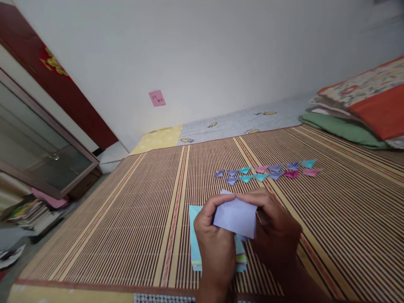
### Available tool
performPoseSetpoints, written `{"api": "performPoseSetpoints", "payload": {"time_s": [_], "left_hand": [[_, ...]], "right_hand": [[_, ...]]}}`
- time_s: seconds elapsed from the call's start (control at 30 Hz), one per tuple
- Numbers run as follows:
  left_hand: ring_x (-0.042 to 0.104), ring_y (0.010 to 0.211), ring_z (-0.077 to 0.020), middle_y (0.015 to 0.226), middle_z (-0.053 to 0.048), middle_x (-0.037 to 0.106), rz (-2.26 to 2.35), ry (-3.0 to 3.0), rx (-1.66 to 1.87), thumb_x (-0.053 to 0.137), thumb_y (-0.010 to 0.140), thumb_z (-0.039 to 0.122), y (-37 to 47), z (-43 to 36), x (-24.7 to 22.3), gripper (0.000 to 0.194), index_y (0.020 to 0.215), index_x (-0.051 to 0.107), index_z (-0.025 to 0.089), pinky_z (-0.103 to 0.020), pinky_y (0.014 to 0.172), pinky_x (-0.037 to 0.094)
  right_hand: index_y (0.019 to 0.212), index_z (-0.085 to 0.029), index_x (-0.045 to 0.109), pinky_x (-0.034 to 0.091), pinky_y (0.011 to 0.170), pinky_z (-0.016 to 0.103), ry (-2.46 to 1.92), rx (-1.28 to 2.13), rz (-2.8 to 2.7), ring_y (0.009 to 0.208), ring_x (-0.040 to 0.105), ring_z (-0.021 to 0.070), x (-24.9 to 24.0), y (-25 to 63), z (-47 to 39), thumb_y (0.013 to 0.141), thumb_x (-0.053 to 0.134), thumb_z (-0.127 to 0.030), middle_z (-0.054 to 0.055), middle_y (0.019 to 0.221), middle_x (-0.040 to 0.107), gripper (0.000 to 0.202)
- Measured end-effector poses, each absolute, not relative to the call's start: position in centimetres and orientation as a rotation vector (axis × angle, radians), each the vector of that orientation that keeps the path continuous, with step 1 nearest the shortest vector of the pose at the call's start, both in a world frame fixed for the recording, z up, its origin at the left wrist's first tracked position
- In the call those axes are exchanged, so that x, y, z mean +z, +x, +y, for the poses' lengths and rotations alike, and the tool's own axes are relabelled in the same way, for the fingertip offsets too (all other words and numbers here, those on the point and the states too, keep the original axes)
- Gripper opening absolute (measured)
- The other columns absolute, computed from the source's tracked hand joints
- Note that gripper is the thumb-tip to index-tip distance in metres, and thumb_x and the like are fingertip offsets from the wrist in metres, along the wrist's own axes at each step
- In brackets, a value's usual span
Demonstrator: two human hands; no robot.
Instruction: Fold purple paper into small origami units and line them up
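A lavender sheet of paper [236, 216], partly folded, is held up between my two hands. My left hand [213, 235] grips its left side, the thumb lying along the upper edge. On the right side my right hand [277, 223] is closed around the paper, its thumb meeting the left one at the top; the other fingers are mostly hidden. Beneath my left hand lies a stack of coloured paper [195, 237], light blue on top. Beyond the hands, several small folded paper boats [261, 177] in blue, purple and pink stand in two rows.
The striped bamboo mat [132, 223] covers the bed. Folded bedding [375, 101] is piled at the right. A pink note [157, 98] is stuck on the white wall [202, 54]. At the left are a glass-fronted cabinet [41, 139] and a stack of books [30, 212].
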State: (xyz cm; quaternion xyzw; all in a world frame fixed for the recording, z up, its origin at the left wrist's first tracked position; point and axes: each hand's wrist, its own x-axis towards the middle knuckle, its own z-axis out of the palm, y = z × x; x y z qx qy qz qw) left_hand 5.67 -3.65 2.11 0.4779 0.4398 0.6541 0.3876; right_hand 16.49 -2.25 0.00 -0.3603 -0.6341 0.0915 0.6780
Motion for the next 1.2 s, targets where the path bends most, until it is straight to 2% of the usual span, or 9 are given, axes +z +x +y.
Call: {"api": "performPoseSetpoints", "payload": {"time_s": [0.13,0.3,0.43,0.5,0.7,0.83,0.9,1.0,1.2], "left_hand": [[0.069,0.087,-0.0169,0.094,0.000,0.077,0.992,1.244,1.499,0.066,0.072,0.002,5.0,-3.5,2.6,0.037,0.096,0.081,0.025,-0.022,0.075,0.053],[0.070,0.085,-0.0189,0.096,-0.005,0.078,0.884,1.122,1.418,0.070,0.083,0.014,3.4,-2.7,1.6,0.021,0.099,0.081,0.022,-0.025,0.071,0.054],[0.072,0.090,-0.0207,0.099,-0.006,0.078,0.940,1.147,1.467,0.070,0.084,0.016,3.0,-2.0,1.1,0.017,0.095,0.082,0.021,-0.027,0.076,0.056],[0.072,0.094,-0.0213,0.101,-0.006,0.076,1.004,1.232,1.512,0.068,0.085,0.016,3.0,-1.8,1.2,0.018,0.095,0.082,0.021,-0.028,0.080,0.057],[0.063,0.122,-0.0262,0.133,-0.009,0.067,1.016,1.535,1.356,0.065,0.082,0.010,2.3,-2.1,1.6,0.045,0.122,0.075,0.027,-0.037,0.102,0.051],[0.070,0.106,-0.0242,0.131,-0.013,0.069,0.770,1.293,1.258,0.076,0.083,0.025,1.9,-1.9,1.8,0.076,0.152,0.046,0.030,-0.037,0.092,0.055],[0.072,0.088,-0.0203,0.108,-0.011,0.076,0.821,1.161,1.268,0.076,0.085,0.032,2.1,-1.7,1.7,0.061,0.142,0.056,0.024,-0.032,0.080,0.056],[0.065,0.066,-0.0147,0.078,-0.005,0.073,0.936,1.090,1.274,0.074,0.087,0.040,2.5,-1.5,1.5,0.030,0.103,0.073,0.015,-0.024,0.063,0.049],[0.048,0.056,-0.0088,0.065,0.004,0.056,0.973,1.122,1.304,0.074,0.088,0.043,2.7,-1.8,1.5,0.027,0.090,0.072,0.016,-0.018,0.053,0.039]], "right_hand": [[0.104,-0.025,0.070,0.052,0.073,0.028,-0.841,0.305,-1.347,0.088,0.067,0.0173,-0.1,16.9,-2.0,0.084,0.063,-0.003,0.000,0.094,0.068,0.031],[0.101,-0.025,0.074,0.054,0.077,0.030,-0.843,0.357,-1.376,0.091,0.068,0.0177,0.0,17.1,-1.6,0.088,0.054,-0.003,0.001,0.094,0.070,0.033],[0.109,-0.023,0.076,0.057,0.073,0.031,-0.877,0.627,-1.301,0.090,0.072,0.0208,0.1,17.4,-1.4,0.097,0.052,-0.019,0.005,0.099,0.076,0.026],[0.116,-0.021,0.074,0.058,0.065,0.030,-0.889,0.805,-1.211,0.080,0.072,0.0204,0.0,17.5,-1.3,0.100,0.051,-0.031,0.006,0.088,0.076,0.029],[0.098,-0.018,0.071,0.054,0.052,0.026,-0.960,1.017,-1.098,0.059,0.066,0.0168,-1.0,17.4,-0.4,0.086,0.073,-0.037,0.002,0.073,0.072,0.023],[0.089,-0.020,0.070,0.050,0.048,0.025,-0.947,0.911,-1.147,0.056,0.062,0.0166,-1.4,17.9,0.0,0.086,0.073,-0.039,0.000,0.065,0.066,0.020],[0.087,-0.020,0.071,0.047,0.048,0.024,-0.945,0.913,-1.187,0.056,0.059,0.0157,-1.2,18.0,-0.2,0.088,0.072,-0.039,-0.001,0.065,0.064,0.019],[0.081,-0.019,0.070,0.041,0.048,0.023,-0.992,0.847,-1.232,0.055,0.052,0.0136,-0.5,17.9,-0.6,0.092,0.067,-0.038,-0.002,0.064,0.059,0.022],[0.074,-0.019,0.065,0.035,0.047,0.022,-1.028,0.765,-1.368,0.057,0.048,0.0132,0.6,17.7,-1.0,0.098,0.059,-0.039,-0.003,0.063,0.052,0.031]]}}
